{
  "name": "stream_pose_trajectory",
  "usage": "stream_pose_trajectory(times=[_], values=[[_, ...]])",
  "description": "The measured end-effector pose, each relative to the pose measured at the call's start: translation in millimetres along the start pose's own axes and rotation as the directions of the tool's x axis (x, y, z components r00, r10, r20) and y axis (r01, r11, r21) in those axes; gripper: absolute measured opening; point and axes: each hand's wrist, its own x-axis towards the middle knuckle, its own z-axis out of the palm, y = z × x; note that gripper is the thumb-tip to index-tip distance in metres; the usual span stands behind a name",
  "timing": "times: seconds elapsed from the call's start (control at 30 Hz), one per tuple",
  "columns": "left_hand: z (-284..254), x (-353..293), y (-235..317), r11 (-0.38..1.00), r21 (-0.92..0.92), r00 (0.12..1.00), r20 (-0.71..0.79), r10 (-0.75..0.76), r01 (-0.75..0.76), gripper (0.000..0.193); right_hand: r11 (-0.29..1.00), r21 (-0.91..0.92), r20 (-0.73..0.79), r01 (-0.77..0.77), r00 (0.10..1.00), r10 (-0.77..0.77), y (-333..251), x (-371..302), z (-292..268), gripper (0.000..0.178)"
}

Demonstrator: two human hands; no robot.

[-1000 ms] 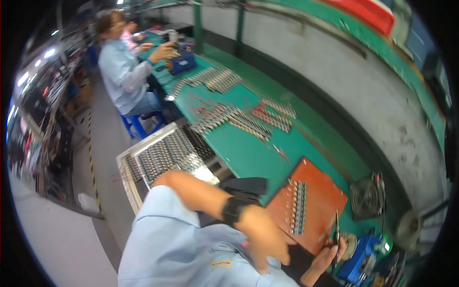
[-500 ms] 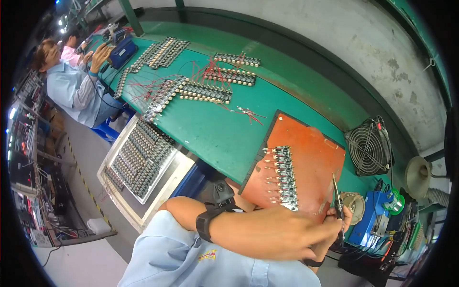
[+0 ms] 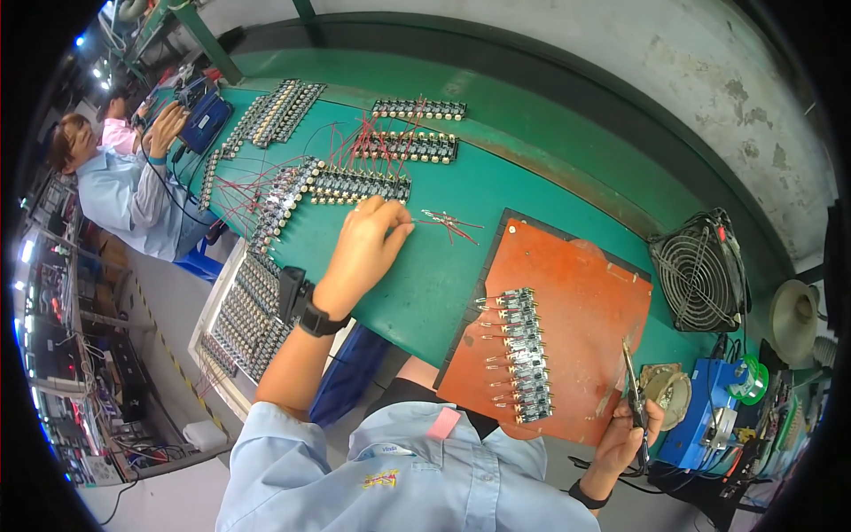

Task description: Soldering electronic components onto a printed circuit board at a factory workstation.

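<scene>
My left hand reaches over the green bench, thumb and fingertips pinched at the end of a thin red wire. Beside those fingertips lies a small loose pile of red wires. My right hand grips a soldering iron, its tip pointing up and away from me over the right edge of the orange mat. On that mat lies a row of small circuit boards, with metal pins sticking out to the left. No wire is visible at the iron's tip.
Wired board strips lie left on the bench; a tray of boards sits lower left. To the right stand a black fan, a round tin, a blue soldering station and green solder spool. Another person sits far left.
My left hand has swung from beside my right hand across to the red wire pile and pinched a wire. The right hand still holds the soldering iron. The view has shifted slightly.
</scene>
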Motion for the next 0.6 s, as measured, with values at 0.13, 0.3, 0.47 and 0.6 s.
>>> stream_pose_trajectory(times=[0.13,0.3,0.47,0.6], values=[[19.4,11.5,8.7,0.987,0.142,0.997,-0.004,0.077,-0.076,0.009,1.000,0.002,0.004,0.003,1.000,-0.003,-0.1,-0.3,-0.3,0.050],[10.9,-11.0,22.5,0.981,0.187,0.998,0.044,0.044,-0.052,0.009,1.000,-0.019,-0.030,0.019,0.999,-0.020,0.5,-2.0,2.8,0.052],[-8.1,-36.5,36.1,0.995,0.063,0.982,0.165,-0.091,0.082,0.009,0.999,-0.023,-0.050,0.037,0.998,-0.039,-0.2,-3.7,-1.3,0.057],[-17.4,-34.5,32.2,0.995,-0.002,0.976,0.193,-0.101,0.103,0.014,0.995,-0.065,-0.018,0.080,0.997,-0.082,-9.1,-3.7,4.5,0.058]])
